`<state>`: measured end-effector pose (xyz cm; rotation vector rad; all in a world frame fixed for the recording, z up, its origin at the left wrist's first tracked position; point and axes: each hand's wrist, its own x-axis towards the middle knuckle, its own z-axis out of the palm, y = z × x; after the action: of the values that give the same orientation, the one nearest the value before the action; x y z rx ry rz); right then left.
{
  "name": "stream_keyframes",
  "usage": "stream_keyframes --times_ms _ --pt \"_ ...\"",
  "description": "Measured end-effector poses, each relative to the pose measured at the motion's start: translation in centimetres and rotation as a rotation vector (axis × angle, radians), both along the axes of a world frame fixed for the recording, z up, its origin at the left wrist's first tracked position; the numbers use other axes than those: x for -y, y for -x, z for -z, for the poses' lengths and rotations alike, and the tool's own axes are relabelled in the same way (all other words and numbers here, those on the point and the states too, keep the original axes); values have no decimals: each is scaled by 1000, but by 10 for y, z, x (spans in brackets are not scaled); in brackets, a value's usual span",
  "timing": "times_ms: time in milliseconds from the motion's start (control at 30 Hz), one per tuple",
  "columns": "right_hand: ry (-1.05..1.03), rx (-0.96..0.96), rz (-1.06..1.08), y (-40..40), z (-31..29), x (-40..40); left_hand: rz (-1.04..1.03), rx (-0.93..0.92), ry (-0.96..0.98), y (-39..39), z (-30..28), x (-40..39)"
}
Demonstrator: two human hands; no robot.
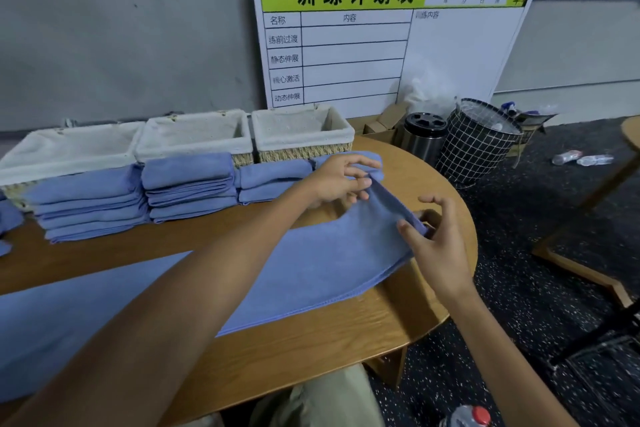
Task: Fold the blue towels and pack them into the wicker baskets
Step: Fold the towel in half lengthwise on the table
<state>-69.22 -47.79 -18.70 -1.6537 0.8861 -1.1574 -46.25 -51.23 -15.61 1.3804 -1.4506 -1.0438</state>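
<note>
Spread flat across the wooden table: a blue towel, its far corners pinched and lifted by left hand and right hand. Behind, folded towel stacks before three lined wicker baskets.

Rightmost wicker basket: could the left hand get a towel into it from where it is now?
Probably yes. The left hand pinches the spread towel just in front of the rightmost wicker basket, whose top is open and looks empty; only a low stack of folded towels lies between.
</note>
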Motion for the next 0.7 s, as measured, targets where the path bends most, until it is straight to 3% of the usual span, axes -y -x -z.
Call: stream_keyframes --times_ms 200,267,500,700 --pt "214 20 -99 -79 -52 -61 -47 -463 -30 -70 -42 -72" --pt "230 41 -156 -117 -63 -87 -72 -521 -32 -107 -57 -111" --pt "264 73 -428 -246 -80 -201 -294 -414 4 -225 -96 -264" --pt "244 79 -615 -326 -71 -286 -477 -329 -3 -292 -92 -373"
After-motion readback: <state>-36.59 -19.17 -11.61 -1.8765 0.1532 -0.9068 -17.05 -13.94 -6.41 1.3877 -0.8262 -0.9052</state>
